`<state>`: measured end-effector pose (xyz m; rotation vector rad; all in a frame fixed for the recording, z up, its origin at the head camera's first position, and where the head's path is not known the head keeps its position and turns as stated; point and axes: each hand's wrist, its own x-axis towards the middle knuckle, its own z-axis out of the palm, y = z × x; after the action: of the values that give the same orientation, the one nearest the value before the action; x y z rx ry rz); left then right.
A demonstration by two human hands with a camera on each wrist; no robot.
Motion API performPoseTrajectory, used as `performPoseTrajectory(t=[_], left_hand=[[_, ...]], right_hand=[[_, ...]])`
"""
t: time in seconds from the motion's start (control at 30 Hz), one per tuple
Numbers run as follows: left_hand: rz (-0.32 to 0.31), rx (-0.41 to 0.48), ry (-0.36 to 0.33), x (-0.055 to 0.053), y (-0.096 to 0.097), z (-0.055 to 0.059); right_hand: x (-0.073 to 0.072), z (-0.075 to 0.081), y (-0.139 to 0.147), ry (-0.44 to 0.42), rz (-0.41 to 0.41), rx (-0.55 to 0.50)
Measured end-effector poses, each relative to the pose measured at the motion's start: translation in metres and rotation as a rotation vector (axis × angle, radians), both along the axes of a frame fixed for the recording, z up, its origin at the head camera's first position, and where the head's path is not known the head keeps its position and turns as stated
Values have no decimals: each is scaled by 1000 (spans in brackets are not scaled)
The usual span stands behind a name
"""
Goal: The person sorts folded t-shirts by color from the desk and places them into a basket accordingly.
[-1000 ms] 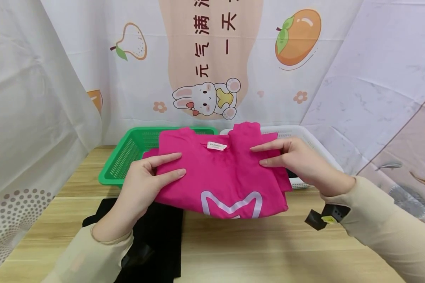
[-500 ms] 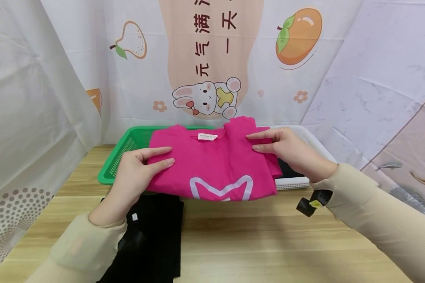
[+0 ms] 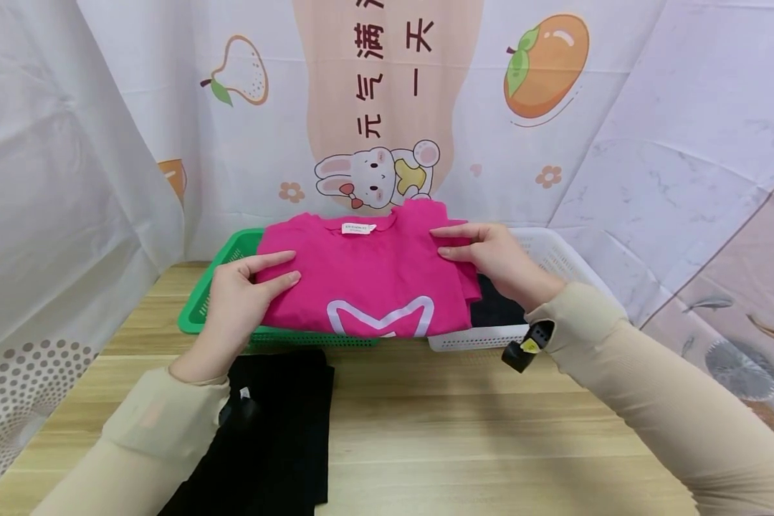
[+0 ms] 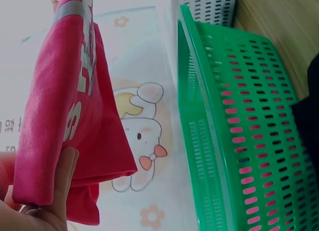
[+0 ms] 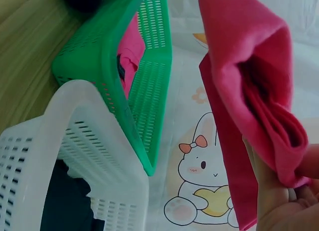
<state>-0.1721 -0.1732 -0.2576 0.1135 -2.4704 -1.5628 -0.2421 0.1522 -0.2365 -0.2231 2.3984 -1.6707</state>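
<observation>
A folded bright pink shirt with a white star outline and a collar label hangs in the air over the baskets. My left hand pinches its left side between thumb and fingers, while my right hand pinches the right side. In both wrist views the folded layers show edge-on, with fingers on either face. Below and behind it stands a green plastic basket, partly hidden by the shirt in the head view. Inside that basket lies some pink cloth.
Beside the green basket stands a white basket containing dark cloth. A folded black garment lies on the wooden table at front left. Printed fabric hangs behind the baskets.
Both hands have carried the pink shirt left and away from the body, toward the green basket. More of the white basket now shows, and the pinch on each side is unchanged.
</observation>
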Motion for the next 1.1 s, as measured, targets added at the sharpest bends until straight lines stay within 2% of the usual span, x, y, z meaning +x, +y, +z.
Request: performPoseTrajectory(t=[0.43,0.63,0.83,1.1], left_hand=[[38,-24,18,-20,-18,-5],[68,-46,-22,-28,-26,-11],[83,-94,-6,-35,-32,-18],[101,-140,4,-43,-39,-24]], right_hand=[[-27,-15,-22,-8,-70,-158],[-35,-20,-35,-9,-96,-159],[-43,-27,-47,7,-125,-155],[-52,-34,-62,14,-113,-126]])
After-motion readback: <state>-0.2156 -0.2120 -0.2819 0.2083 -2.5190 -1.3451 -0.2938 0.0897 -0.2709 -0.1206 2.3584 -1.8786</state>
